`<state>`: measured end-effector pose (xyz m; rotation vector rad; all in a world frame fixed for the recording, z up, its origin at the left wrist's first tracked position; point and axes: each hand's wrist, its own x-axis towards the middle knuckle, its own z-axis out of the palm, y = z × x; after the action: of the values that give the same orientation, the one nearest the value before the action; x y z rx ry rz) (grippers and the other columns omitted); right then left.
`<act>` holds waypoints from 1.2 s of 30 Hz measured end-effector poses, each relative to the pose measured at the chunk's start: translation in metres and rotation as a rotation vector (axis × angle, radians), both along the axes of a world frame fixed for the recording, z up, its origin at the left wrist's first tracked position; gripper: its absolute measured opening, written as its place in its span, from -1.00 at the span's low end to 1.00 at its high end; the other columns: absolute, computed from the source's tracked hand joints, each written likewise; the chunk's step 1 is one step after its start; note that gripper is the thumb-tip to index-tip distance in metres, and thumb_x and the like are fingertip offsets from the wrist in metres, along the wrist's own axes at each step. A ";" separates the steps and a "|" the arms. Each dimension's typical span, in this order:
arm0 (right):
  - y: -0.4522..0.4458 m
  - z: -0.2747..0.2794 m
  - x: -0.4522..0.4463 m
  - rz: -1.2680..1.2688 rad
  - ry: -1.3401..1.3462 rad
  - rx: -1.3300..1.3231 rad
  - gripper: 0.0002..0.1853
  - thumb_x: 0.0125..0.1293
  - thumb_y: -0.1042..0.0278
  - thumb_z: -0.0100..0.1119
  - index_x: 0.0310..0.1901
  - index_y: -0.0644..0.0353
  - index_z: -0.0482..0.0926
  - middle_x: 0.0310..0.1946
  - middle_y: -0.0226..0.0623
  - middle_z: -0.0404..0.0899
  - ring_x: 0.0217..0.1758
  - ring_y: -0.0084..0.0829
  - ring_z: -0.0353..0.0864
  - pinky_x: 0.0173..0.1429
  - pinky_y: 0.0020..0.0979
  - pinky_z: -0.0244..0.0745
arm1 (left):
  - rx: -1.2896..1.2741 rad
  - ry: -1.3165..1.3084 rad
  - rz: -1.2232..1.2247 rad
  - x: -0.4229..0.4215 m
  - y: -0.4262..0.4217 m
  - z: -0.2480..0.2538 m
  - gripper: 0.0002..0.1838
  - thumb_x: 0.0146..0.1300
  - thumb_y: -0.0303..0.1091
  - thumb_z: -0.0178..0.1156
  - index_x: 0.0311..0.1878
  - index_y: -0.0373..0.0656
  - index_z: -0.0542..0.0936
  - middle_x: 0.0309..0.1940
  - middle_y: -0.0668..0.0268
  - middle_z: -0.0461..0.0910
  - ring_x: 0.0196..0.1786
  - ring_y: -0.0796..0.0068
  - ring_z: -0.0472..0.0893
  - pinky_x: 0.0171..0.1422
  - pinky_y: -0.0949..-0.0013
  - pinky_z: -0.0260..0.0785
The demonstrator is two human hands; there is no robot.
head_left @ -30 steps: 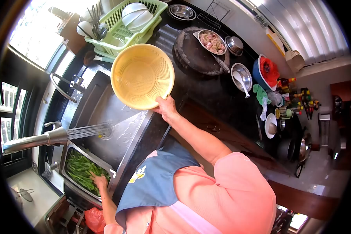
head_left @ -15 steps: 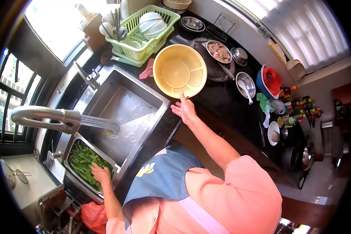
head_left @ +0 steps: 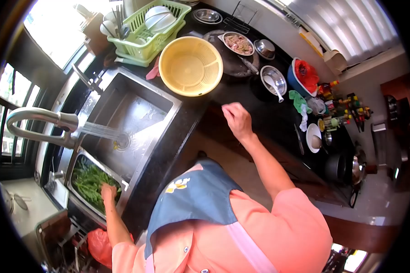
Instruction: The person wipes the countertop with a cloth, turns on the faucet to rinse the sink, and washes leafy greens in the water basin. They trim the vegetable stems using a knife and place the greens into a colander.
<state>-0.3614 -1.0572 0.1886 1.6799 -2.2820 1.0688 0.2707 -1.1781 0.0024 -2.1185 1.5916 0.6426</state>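
Note:
My left hand [head_left: 108,192] is down in the leafy greens [head_left: 89,182], which fill the small side basin [head_left: 84,157] of the sink. Its fingers are bunched around some of the greens, and the fingertips are hidden among the leaves. My right hand [head_left: 238,119] is loosely curled in the air near the counter edge, with nothing visible in it. Nearest to that hand, a yellow plastic basket [head_left: 189,68] stands on the counter, apart from it. Water runs from the curved faucet [head_left: 41,119] into the large sink basin [head_left: 141,107].
A green dish rack [head_left: 143,52] with white bowls stands behind the sink. To the right are a bowl of cut meat [head_left: 238,44], a knife [head_left: 249,66], a steel bowl with a white spoon [head_left: 273,79], a blue tub [head_left: 298,82] and several bottles. A red bag [head_left: 100,245] hangs at lower left.
My right hand has left the rim of the yellow basket, moved right and toward me, and curled. My left hand, spread on the greens before, is now bunched in them. The whole view has shifted.

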 end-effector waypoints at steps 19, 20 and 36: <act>-0.126 -0.039 -0.066 0.572 0.130 0.198 -0.85 0.25 0.18 0.34 -0.22 -0.06 0.81 -0.24 -0.44 0.76 -0.03 -0.26 0.68 0.33 -0.03 0.34 | -0.567 0.045 -0.038 -0.038 0.092 0.047 -0.42 0.27 -0.11 0.31 0.24 -0.34 0.60 0.24 -0.25 0.51 0.37 -0.30 0.42 0.56 -0.08 0.20; -0.127 -0.037 -0.065 0.579 0.121 0.203 -0.85 0.26 0.19 0.32 -0.22 -0.04 0.81 -0.26 -0.42 0.76 -0.05 -0.24 0.69 0.30 -0.04 0.36 | -0.579 0.063 -0.020 -0.037 0.092 0.043 -0.42 0.26 -0.11 0.31 0.23 -0.35 0.60 0.22 -0.25 0.53 0.35 -0.28 0.44 0.54 -0.06 0.22; -0.129 0.052 0.002 0.553 -0.437 0.089 -0.79 0.35 0.27 0.35 -0.17 0.25 0.75 -0.33 -0.14 0.73 -0.22 -0.28 0.73 -0.05 -0.32 0.57 | -0.737 0.318 0.122 -0.053 0.096 0.038 -0.54 0.33 -0.20 0.23 0.16 -0.34 0.63 0.21 -0.14 0.56 0.32 -0.12 0.48 0.49 0.04 0.27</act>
<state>-0.3592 -1.1859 0.2408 2.4037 -2.1544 1.5947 0.2179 -1.0824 0.0405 -2.7558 2.1254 0.4902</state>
